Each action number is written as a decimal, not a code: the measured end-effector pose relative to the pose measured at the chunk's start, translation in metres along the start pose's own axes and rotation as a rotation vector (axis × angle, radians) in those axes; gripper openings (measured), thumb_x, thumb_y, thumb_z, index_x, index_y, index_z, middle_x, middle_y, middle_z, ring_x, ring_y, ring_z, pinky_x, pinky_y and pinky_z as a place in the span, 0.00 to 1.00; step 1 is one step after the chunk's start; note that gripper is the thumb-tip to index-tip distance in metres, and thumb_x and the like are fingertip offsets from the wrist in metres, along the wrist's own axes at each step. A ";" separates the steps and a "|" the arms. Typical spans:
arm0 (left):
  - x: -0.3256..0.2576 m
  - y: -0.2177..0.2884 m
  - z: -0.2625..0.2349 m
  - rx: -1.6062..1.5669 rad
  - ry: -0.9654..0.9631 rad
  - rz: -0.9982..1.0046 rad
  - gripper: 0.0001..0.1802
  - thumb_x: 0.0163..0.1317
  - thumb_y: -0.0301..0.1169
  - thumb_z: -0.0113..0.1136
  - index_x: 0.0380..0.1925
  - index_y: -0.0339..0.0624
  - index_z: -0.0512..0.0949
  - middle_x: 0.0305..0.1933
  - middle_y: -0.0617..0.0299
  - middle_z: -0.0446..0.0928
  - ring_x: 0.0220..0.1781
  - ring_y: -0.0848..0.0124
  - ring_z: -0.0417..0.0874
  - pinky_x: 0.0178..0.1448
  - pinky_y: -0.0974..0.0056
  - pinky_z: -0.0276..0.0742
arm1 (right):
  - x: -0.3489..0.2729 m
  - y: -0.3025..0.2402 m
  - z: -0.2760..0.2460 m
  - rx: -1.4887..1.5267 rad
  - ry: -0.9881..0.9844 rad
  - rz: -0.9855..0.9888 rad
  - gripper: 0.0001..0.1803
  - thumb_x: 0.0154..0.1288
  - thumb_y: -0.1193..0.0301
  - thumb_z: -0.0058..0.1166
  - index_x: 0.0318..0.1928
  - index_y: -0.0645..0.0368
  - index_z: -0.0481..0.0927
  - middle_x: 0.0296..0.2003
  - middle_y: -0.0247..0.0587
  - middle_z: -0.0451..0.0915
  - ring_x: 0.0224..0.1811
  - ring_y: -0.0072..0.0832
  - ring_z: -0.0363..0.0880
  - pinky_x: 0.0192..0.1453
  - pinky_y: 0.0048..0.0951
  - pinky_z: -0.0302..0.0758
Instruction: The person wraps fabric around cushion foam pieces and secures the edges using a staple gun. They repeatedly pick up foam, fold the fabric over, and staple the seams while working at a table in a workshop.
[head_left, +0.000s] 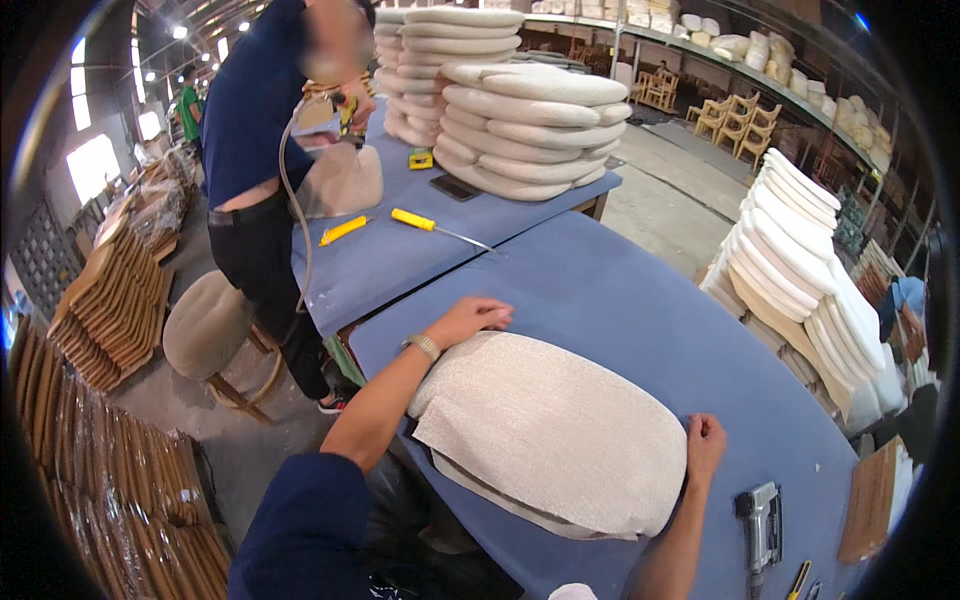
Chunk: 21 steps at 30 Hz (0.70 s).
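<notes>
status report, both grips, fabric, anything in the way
Cream oblong textured fabric on blue table. Left grip at its far edge, right grip at right end. Grey metal staple gun off right.

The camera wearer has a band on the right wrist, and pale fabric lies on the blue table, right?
No: the head view shows the band on the left wrist. The pale fabric does lie on the blue table.

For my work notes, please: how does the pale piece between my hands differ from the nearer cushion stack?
The pale piece lies low; the cushion stack rises in many layers. The piece's front edge looks loose; the stack's edges look rounded. Both are pale and rest on blue tabletops.
</notes>
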<state>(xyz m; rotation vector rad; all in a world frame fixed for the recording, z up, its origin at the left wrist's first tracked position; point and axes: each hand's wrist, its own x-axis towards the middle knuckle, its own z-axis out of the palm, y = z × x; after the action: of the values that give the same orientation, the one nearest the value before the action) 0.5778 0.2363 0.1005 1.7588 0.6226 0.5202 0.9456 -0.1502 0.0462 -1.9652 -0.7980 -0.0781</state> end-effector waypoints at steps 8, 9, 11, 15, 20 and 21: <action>-0.146 -0.009 0.012 -0.119 0.248 0.072 0.21 0.75 0.36 0.59 0.64 0.40 0.80 0.76 0.55 0.71 0.74 0.66 0.71 0.78 0.61 0.63 | -0.003 -0.011 0.004 0.010 0.006 -0.019 0.11 0.69 0.68 0.60 0.37 0.66 0.85 0.28 0.45 0.86 0.29 0.30 0.82 0.38 0.34 0.78; -0.153 -0.006 0.016 -0.135 0.251 0.074 0.21 0.75 0.35 0.59 0.64 0.41 0.80 0.78 0.54 0.68 0.77 0.66 0.68 0.79 0.61 0.61 | -0.003 -0.009 0.005 -0.005 0.009 -0.030 0.11 0.69 0.68 0.61 0.37 0.66 0.85 0.28 0.45 0.85 0.28 0.31 0.82 0.38 0.34 0.77; -0.166 -0.001 0.023 -0.103 0.270 0.085 0.21 0.75 0.35 0.59 0.64 0.43 0.80 0.80 0.53 0.64 0.80 0.65 0.64 0.80 0.60 0.58 | -0.001 -0.007 0.005 -0.032 0.024 -0.053 0.11 0.69 0.67 0.61 0.37 0.66 0.85 0.28 0.45 0.85 0.28 0.31 0.82 0.37 0.34 0.77; -0.175 -0.009 0.033 -0.035 0.339 0.145 0.21 0.74 0.36 0.61 0.64 0.48 0.81 0.80 0.50 0.64 0.82 0.60 0.62 0.80 0.58 0.60 | -0.002 -0.008 0.000 -0.029 0.003 -0.050 0.12 0.70 0.68 0.60 0.37 0.66 0.85 0.27 0.42 0.85 0.29 0.26 0.80 0.37 0.32 0.76; -0.172 -0.020 0.038 0.034 0.433 0.230 0.20 0.70 0.34 0.63 0.62 0.48 0.82 0.76 0.44 0.69 0.78 0.56 0.70 0.76 0.59 0.67 | -0.022 0.006 -0.005 0.110 0.099 -0.088 0.10 0.71 0.70 0.59 0.38 0.65 0.85 0.30 0.35 0.84 0.32 0.20 0.78 0.39 0.29 0.76; -0.173 -0.020 0.037 0.071 0.448 0.246 0.20 0.70 0.33 0.63 0.61 0.47 0.83 0.75 0.44 0.70 0.77 0.56 0.72 0.75 0.60 0.68 | -0.031 0.006 -0.007 0.137 0.131 -0.081 0.10 0.72 0.70 0.58 0.39 0.65 0.85 0.31 0.35 0.84 0.33 0.20 0.78 0.39 0.28 0.76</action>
<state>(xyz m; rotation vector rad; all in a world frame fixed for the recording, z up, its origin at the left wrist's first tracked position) 0.4662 0.1020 0.0658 1.8075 0.7423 1.0931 0.9267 -0.1730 0.0334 -1.7794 -0.7764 -0.1931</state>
